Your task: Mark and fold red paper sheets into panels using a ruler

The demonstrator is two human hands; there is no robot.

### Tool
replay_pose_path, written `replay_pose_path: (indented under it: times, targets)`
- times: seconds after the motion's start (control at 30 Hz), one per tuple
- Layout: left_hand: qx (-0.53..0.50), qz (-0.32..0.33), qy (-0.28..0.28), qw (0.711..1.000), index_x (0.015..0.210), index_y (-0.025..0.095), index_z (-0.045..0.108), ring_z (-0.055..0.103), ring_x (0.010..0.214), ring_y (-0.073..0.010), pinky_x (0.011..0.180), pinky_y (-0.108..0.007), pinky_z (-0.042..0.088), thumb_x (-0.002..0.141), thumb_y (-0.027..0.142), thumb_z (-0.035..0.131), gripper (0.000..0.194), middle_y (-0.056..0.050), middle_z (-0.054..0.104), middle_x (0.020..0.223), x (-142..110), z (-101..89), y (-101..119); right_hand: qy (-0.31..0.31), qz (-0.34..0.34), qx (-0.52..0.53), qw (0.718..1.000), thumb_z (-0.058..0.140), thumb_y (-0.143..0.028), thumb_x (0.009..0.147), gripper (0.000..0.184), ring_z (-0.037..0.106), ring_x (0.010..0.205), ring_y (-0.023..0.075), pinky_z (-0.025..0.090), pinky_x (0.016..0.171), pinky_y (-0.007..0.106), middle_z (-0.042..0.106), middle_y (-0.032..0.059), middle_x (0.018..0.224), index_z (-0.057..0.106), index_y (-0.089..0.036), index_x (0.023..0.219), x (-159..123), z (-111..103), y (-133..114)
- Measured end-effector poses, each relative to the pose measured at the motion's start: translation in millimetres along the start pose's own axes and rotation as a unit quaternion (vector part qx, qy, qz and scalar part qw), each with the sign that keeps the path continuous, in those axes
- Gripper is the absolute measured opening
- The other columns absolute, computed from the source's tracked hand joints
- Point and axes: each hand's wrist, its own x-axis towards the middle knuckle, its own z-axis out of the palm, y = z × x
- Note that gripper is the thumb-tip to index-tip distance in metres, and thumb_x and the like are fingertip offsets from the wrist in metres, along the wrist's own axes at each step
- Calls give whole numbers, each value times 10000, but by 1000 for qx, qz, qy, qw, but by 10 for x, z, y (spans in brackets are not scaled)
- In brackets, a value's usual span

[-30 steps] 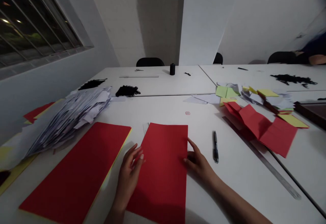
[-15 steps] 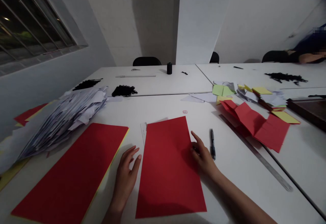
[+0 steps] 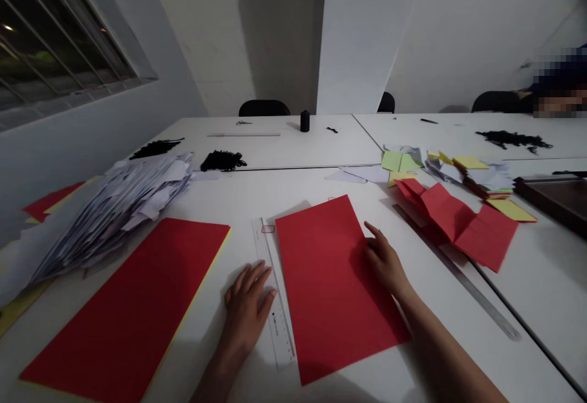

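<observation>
A red paper sheet (image 3: 334, 293) is tilted above the white table in front of me, its far edge slanting. My right hand (image 3: 387, 262) grips its right edge, with the index finger stretched out. Left of the sheet lies a clear plastic ruler (image 3: 277, 323). My left hand (image 3: 250, 302) rests over the ruler's left side, palm down, fingers apart and holding nothing. Beyond that hand is a stack of red paper (image 3: 132, 299) with yellow showing along its edge.
A heap of white papers (image 3: 119, 213) leans at the left. Folded red paper (image 3: 463, 225) and a metal ruler (image 3: 463, 280) lie to the right. Black string bundles (image 3: 223, 160) and a black spool (image 3: 305, 122) are further back. A person's arm (image 3: 562, 100) shows at the far right.
The red sheet has moved right and turned, uncovering the clear ruler. My right hand went right with it, and the pen is now out of sight. My left hand moved right onto the ruler.
</observation>
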Motion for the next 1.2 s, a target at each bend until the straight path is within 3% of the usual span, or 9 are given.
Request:
replay_pose_path:
  times: [0.2, 0.47, 0.77, 1.0, 1.2]
  targets:
    - [33, 0, -29, 999, 1284, 305, 590, 395, 1363, -315, 1064, -570, 294, 887, 337, 517, 406, -69, 494, 1442, 1, 0, 8, -8, -11, 0, 1000, 478, -269, 803, 629, 595, 761, 186, 492, 675, 342, 672, 74, 1057, 404, -233, 1426, -7, 58, 39]
    - [22, 10, -40, 999, 1245, 302, 616, 442, 1336, -295, 1034, -567, 320, 917, 283, 425, 380, -79, 505, 1430, 32, -8, -68, -1, -53, -48, 997, 496, -305, 837, 373, 606, 743, 192, 509, 691, 387, 680, 82, 1080, 641, -231, 1173, -1, 79, 19]
    - [15, 22, -22, 999, 1214, 293, 634, 465, 1319, -281, 1027, -530, 359, 913, 270, 391, 387, -72, 528, 1411, 30, -8, -55, -29, -46, -68, 996, 528, -334, 829, 349, 585, 656, 168, 512, 667, 376, 686, 58, 1047, 657, -261, 1145, 2, 91, 100]
    - [-26, 32, 40, 998, 1210, 235, 626, 518, 1267, -253, 1025, -481, 427, 910, 275, 365, 400, -86, 568, 1361, 51, 44, -146, -30, -67, -79, 994, 525, -298, 828, 372, 558, 639, 159, 505, 656, 383, 652, 66, 1083, 646, -282, 1178, -14, 83, 104]
    - [33, -11, 60, 998, 1215, 124, 621, 502, 1270, -318, 1019, -492, 454, 887, 305, 377, 447, -172, 539, 1365, 73, -55, -173, -23, -83, -110, 990, 519, -281, 843, 355, 557, 619, 162, 498, 664, 389, 640, 74, 1020, 648, -261, 1173, -6, 62, 31]
